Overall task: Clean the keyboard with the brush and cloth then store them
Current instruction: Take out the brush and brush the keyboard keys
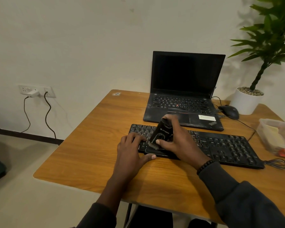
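1. Head view: wooden bench [92,145], two forearms in dark sleeves coming in from the near edge.
2. Keyboard [220,145], black, lies across the bench; landmark for everything below.
3. Left hand [132,150] on the keyboard's left end, grip released: fingers straight over the keys, thumb along the keyboard's near edge.
4. Right hand [178,142] over the keyboard's left-middle, beaded bracelet on its wrist, grip clenched round the brush [160,134].
5. Brush is a black block tool, tilted, bristles down and touching the keys close to the keyboard's near-left part, just beside the left hand's fingers.
6. Clear plastic box [276,134] right of the keyboard, something pale yellow inside; cannot tell if it is the cloth.
7. Keyboard's cable coils off its right end.
8. Laptop [184,91] just behind the keyboard, lid open, screen dark.
9. Mouse [229,111] behind the keyboard's right half, beside the laptop.
10. Potted plant [247,101], white pot, farther back right of the keyboard.
11. Wall socket [36,91] far left of the keyboard, plug and cables hanging.
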### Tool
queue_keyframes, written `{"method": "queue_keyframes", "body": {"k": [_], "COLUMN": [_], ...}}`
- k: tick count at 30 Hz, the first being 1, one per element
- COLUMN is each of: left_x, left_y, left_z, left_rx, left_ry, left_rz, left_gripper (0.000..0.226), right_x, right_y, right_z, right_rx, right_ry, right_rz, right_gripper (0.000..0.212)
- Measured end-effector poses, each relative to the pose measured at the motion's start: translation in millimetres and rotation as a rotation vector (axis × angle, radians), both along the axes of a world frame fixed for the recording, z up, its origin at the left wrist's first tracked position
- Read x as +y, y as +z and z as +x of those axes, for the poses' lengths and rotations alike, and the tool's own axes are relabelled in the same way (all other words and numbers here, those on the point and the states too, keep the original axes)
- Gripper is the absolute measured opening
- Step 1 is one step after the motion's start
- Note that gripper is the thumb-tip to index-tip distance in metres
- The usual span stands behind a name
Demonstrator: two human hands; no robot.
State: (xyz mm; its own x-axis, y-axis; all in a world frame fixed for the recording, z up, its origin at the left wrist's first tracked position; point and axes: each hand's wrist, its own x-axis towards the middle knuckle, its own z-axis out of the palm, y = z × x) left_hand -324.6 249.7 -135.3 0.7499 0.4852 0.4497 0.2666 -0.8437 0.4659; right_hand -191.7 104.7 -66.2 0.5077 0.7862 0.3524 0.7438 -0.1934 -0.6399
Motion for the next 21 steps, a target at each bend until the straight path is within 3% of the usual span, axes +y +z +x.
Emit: {"method": "queue_keyframes", "body": {"k": [5,11,21], "left_x": [0,-1,-1], "left_y": [0,0,-1], "left_z": [0,-3,-2], "left_rx": [-0.008,-0.069,-0.093], "left_ry": [0.002,0.002,0.006], "left_rz": [0.002,-0.097,-0.136], "left_gripper": [0.064,0.076,0.079], "right_x": [4,22,15], "right_y": [0,5,20], "right_z": [3,-11,4], "right_rx": [-0.198,-0.041,-0.235], "right_ry": [-0.087,0.008,0.107], "right_rz": [-0.066,0.073,-0.208], "right_gripper": [0.073,0.067,0.074]}}
